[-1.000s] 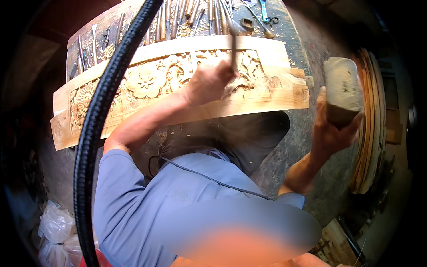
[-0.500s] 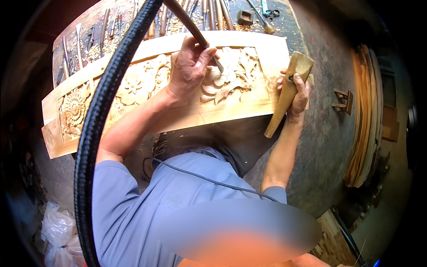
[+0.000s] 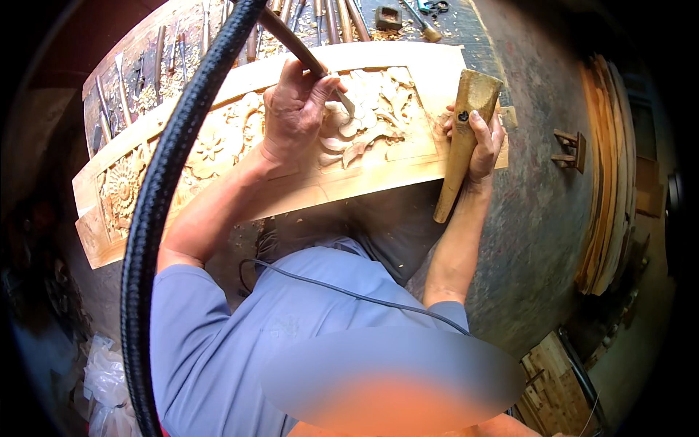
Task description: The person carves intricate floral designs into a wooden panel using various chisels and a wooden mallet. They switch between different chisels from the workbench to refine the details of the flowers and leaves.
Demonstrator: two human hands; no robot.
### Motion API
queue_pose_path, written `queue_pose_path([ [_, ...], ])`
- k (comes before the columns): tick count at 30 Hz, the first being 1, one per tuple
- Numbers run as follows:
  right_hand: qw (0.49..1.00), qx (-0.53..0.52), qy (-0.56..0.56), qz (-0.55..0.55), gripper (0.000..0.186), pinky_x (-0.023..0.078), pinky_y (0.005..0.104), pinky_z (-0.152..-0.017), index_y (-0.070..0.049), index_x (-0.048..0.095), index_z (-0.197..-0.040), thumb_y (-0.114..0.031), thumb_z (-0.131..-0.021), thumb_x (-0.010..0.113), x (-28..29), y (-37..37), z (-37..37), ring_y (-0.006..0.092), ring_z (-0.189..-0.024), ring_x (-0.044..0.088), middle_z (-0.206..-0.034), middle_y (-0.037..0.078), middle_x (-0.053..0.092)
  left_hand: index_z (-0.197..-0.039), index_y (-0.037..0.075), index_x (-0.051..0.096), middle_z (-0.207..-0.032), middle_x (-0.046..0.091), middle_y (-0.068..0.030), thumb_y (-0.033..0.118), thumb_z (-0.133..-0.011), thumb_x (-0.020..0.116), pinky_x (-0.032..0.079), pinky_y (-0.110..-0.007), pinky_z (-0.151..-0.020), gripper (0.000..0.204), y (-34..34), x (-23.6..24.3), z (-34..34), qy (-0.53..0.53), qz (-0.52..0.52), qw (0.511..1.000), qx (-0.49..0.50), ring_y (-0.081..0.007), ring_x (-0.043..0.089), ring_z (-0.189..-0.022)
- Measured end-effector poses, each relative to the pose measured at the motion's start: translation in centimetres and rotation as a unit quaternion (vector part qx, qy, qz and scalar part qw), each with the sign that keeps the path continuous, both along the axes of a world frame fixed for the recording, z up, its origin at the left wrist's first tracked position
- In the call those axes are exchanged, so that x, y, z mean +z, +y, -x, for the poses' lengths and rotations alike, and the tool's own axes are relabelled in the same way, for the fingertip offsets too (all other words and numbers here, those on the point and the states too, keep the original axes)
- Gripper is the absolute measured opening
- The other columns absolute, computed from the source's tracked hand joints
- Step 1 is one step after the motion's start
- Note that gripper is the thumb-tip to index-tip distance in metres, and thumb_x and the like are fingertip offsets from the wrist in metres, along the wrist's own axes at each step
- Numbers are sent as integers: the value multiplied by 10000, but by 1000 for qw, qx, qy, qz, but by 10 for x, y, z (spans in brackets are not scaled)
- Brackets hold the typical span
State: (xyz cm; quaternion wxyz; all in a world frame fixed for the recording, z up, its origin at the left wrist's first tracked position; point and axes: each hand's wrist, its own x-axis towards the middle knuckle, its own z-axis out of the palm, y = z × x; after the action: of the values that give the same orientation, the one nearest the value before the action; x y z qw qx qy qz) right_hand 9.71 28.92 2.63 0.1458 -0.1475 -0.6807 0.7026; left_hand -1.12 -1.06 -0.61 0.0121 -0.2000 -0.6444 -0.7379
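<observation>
Head view shows a carved wooden panel [image 3: 328, 182] laid crosswise in front of the seated body, with a workbench [image 3: 467, 30] and a row of hand tools beyond it. A chisel [image 3: 297, 48] is gripped in the left hand [image 3: 295, 116], with the fingers curled closed around the lower shaft and the thumb pressed along it; the blade is pointed down to the right, at the leaf relief [image 3: 364, 131] in the panel's right part. Whether the edge is touching the wood or is held just above it cannot quite be told. A wooden mallet [image 3: 460, 146] is clasped in the right hand [image 3: 486, 149], wrapped about its thicker part rather than its narrow end, over the panel's right end. If the chisel were struck or pushed at too steep a slant, a thin leaf could be split along the grain; a loose left grip could let the blade be skidded across finished relief. With the mallet held so near its head, a blow could be badly aimed, and the left knuckles could be caught. The left forearm is slanted up and inward, elbow bent out to the side, its wrist above the panel; the right forearm is raised nearly straight ahead, close beside the panel's end.
</observation>
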Motion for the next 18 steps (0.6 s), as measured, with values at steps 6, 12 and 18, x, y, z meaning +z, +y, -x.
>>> queue_pose_path([
  [6,1000,1,7,5,398,604,334,-731,26,586,-1275,-257,-1004,659,-1,1,0,194,-771,720,-1038,187,753,-1183,5,560,-901,792,-116,93,-1091,674,637,-288,-768,170,-2,-2,2,3,30,1000,-1,-154,795,-904],
  [12,1000,-10,5,-2,400,604,331,-728,28,594,-1271,-264,-1006,659,-2,-1,-2,185,-771,718,-1037,179,750,-1196,-4,579,-930,791,-110,80,-1084,682,640,-281,-761,175,-2,-2,-1,13,41,999,2,-152,795,-915],
  [18,1000,-4,4,-9,407,608,331,-726,34,608,-1266,-282,-1013,654,-4,0,-1,181,-769,715,-1046,181,752,-1205,-5,588,-939,789,-106,61,-1078,682,648,-282,-759,171,-6,0,-3,6,46,999,-12,-149,795,-924],
])
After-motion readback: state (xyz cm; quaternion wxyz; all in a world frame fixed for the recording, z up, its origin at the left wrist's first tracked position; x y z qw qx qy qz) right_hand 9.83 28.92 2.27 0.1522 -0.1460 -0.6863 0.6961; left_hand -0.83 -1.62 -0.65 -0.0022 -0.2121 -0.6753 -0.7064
